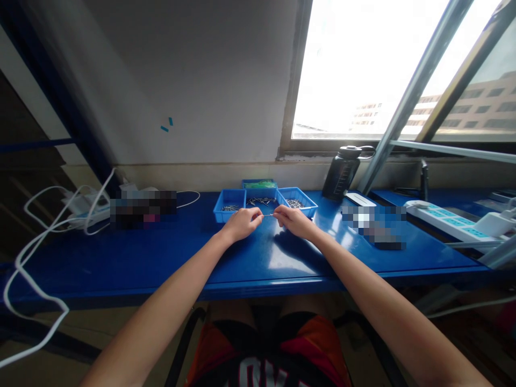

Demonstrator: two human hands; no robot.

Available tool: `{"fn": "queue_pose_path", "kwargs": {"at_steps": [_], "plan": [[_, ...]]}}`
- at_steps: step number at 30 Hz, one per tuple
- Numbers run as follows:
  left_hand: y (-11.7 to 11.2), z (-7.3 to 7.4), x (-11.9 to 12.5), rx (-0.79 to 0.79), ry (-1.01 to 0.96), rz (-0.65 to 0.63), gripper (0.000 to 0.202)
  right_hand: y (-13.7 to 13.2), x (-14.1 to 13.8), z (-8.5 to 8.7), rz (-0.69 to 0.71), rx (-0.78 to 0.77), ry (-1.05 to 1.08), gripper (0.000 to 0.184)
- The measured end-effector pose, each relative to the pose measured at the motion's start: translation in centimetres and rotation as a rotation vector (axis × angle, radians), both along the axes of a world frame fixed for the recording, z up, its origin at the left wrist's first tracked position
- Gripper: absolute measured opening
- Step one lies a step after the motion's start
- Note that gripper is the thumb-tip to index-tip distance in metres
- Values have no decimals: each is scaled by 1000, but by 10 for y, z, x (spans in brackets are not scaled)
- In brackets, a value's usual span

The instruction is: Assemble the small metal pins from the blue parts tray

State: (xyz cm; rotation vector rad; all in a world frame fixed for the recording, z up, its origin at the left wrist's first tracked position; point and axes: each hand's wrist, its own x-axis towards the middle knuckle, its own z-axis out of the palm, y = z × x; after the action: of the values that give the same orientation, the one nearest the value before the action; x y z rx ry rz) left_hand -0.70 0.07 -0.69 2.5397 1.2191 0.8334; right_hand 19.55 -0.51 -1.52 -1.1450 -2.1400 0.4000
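Observation:
My left hand and my right hand meet over the blue table, just in front of three small blue trays. Both hands are closed in a pinch on a thin metal pin stretched between their fingertips. The left tray holds small metal parts, the middle tray holds several thin metal pieces, and the right tray holds more of them. A fourth blue tray with green items sits behind the middle one.
A dark water bottle stands at the back right by the window. A white power strip lies far right. White cables and a charger pile sit at the left. A slanted metal bar crosses the window.

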Motion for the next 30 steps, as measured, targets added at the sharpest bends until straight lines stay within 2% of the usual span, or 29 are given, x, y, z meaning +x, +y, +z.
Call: {"fn": "queue_pose_path", "kwargs": {"at_steps": [9,16,24,30], "plan": [[-3,-1,6,-71,-56,-49,38,0,-1,0,37,-244,93,38],[-4,-1,7,-123,-55,-74,39,2,-1,-1,62,-355,135,42],[-6,2,8,-127,-61,-62,40,1,-2,-1,68,-356,127,41],[-6,2,7,-143,-64,-57,37,0,-2,1,61,-296,98,36]]}}
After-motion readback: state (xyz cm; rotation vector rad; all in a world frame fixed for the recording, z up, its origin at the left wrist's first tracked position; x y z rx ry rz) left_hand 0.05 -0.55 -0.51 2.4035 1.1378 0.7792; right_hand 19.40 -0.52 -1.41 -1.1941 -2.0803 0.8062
